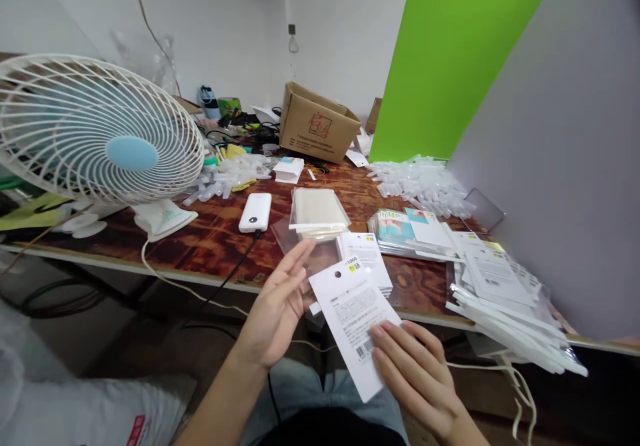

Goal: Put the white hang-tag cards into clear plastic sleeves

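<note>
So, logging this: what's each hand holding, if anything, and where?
Right hand: a white barcode card, by its lower edge. Left hand: apparently a clear plastic bag, by its edge.

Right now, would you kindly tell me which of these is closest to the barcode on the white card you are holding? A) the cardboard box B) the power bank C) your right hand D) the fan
C: the right hand rests against the lower part of the white card, its fingers right beside the barcode.
</note>
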The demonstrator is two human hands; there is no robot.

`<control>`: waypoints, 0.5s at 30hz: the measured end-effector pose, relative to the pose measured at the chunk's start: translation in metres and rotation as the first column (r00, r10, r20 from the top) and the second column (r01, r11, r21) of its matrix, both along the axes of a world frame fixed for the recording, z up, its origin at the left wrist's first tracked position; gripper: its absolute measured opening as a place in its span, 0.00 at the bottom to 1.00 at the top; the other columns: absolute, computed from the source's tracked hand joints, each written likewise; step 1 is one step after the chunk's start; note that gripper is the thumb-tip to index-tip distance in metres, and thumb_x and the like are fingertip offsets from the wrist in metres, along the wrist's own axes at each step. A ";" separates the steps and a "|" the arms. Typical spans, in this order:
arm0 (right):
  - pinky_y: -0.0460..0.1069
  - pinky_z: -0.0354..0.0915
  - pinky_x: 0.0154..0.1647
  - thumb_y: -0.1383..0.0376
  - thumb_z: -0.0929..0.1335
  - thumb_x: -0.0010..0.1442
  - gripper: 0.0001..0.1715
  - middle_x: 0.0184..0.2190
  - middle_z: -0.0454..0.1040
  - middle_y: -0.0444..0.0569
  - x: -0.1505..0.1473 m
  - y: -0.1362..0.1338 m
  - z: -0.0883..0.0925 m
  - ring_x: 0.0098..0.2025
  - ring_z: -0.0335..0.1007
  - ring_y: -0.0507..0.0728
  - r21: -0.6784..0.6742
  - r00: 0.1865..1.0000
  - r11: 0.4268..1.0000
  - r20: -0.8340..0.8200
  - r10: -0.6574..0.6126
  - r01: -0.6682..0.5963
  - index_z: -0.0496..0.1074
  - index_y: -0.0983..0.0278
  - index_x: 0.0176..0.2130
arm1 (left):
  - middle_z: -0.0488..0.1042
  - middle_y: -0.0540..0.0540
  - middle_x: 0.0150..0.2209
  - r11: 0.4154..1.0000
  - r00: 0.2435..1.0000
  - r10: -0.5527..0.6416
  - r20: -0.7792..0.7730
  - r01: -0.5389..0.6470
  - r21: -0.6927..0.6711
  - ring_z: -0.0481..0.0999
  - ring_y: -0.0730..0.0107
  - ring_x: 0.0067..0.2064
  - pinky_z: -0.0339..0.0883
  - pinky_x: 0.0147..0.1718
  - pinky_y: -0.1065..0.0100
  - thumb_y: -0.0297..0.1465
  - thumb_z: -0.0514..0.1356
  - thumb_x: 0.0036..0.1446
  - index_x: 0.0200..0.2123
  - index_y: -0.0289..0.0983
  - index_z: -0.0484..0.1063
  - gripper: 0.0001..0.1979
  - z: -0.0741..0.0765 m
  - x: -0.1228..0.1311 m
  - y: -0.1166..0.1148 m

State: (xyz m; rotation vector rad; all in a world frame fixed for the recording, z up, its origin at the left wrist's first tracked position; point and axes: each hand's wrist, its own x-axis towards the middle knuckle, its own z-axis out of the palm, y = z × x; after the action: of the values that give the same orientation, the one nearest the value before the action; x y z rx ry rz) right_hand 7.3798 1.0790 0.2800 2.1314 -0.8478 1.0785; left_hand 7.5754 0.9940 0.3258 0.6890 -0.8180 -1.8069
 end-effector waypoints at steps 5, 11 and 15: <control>0.56 0.66 0.54 0.74 0.64 0.63 0.08 0.40 0.79 0.58 0.003 -0.002 -0.011 0.54 0.70 0.59 -0.002 0.998 1.000 0.055 0.028 -0.028 0.74 0.71 0.38 | 0.74 0.48 0.55 0.997 0.995 -0.077 0.065 0.075 0.034 0.77 0.68 0.49 0.72 0.42 0.73 0.29 0.58 0.61 0.55 0.46 0.70 0.19 0.003 -0.006 0.029; 0.56 0.65 0.54 0.69 0.63 0.65 0.14 0.52 0.73 0.54 0.008 -0.004 -0.037 0.58 0.64 0.59 0.057 0.968 0.998 0.252 0.007 -0.023 0.74 0.64 0.49 | 0.73 0.52 0.56 0.993 0.955 -0.018 0.297 0.051 -0.102 0.71 0.67 0.57 0.65 0.53 0.72 0.35 0.58 0.61 0.56 0.51 0.69 0.19 -0.012 -0.021 0.064; 0.59 0.63 0.56 0.67 0.65 0.63 0.14 0.62 0.61 0.51 0.003 0.006 -0.045 0.62 0.56 0.64 0.160 0.895 0.986 0.445 -0.035 -0.042 0.74 0.57 0.47 | 0.71 0.54 0.58 0.984 0.880 -0.014 0.474 0.097 -0.152 0.68 0.65 0.60 0.63 0.57 0.68 0.38 0.57 0.61 0.55 0.55 0.69 0.18 -0.015 -0.028 0.071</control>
State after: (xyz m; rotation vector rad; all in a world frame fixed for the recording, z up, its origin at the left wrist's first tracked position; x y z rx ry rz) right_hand 7.3825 1.0845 0.2352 2.0420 -1.1799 1.5865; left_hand 7.5473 1.0650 0.3110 1.0206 -1.3136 -1.6103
